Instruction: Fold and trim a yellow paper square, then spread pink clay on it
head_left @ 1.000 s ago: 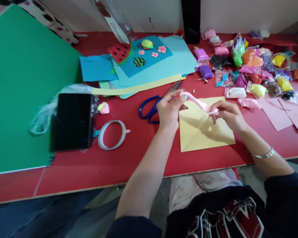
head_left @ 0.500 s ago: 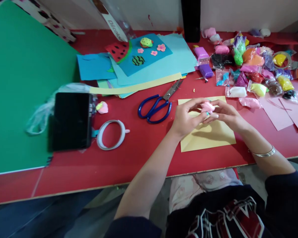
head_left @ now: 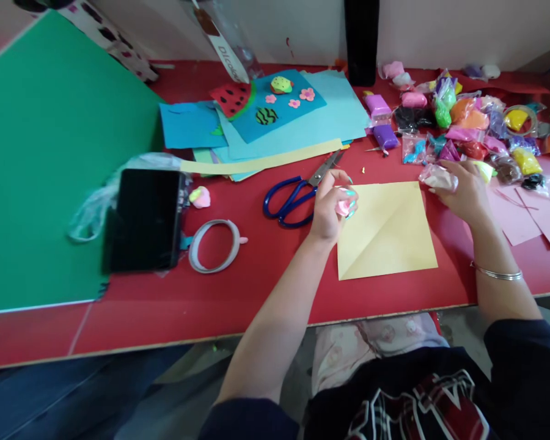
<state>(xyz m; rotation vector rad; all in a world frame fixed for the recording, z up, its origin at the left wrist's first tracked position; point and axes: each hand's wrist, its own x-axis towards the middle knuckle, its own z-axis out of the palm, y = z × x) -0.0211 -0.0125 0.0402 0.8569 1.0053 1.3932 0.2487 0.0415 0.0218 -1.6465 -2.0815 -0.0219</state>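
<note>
My left hand [head_left: 330,208] is curled around a small lump of pink clay [head_left: 342,208], beside the left edge of a creased yellow paper sheet [head_left: 389,229]. Just behind that hand lie blue-handled scissors [head_left: 289,201], partly covered by it. Over at the right, my right hand [head_left: 468,190] has its fingers closed on a clear packet of white clay [head_left: 439,177] at the front of the packet pile. A yellow-green clay packet [head_left: 484,171] shows just behind the right hand. The pink packet at the front is hidden under my right hand.
Many coloured clay packets [head_left: 468,116] fill the back right. Blue papers [head_left: 348,116] bear a watermelon slice [head_left: 233,99] and clay flowers. Leftward are a tape roll [head_left: 214,245], a black tablet-like device [head_left: 146,220] and a large green board [head_left: 64,165]. Pink paper [head_left: 513,214] lies right.
Both hands were together on the pink clay over the yellow paper. My left hand has drawn left with the clay, while my right has let go and moved right onto the white clay packet.
</note>
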